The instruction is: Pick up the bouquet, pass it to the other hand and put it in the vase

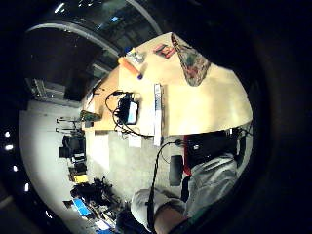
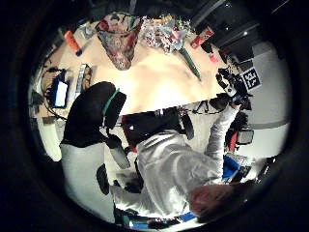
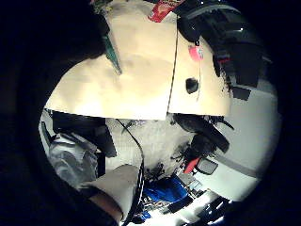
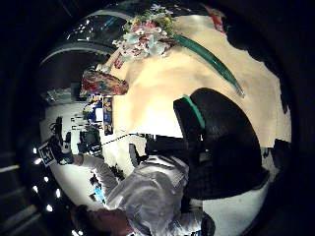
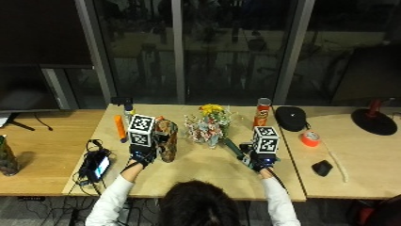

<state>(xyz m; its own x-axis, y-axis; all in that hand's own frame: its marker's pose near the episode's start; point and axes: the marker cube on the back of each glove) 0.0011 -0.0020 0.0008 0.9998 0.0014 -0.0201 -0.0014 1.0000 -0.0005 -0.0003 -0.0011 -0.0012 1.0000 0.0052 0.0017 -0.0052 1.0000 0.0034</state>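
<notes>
Left hand [image 5: 141, 155]: raised over near-left table [image 5: 206, 176], just beside vase [image 5: 166, 140]; nothing seen in grasp; finger posture hidden, cannot tell.
Right hand [image 5: 259, 161]: raised over near-right table, at near end of bouquet stems; nothing seen held; fingers not visible, cannot tell.
Bouquet [image 5: 209, 126]: lay flat mid-table, between hands. Long axis ran from green stems at near right to blooms at far left. Right hand judged nearer. Blooms pale pink, white, yellow; stems wrapped green.
Vase: upright, multicoloured, left of blooms.

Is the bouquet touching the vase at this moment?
Apart. In the left thumb side palm view, bare table shows between the vase and the bouquet.
</notes>
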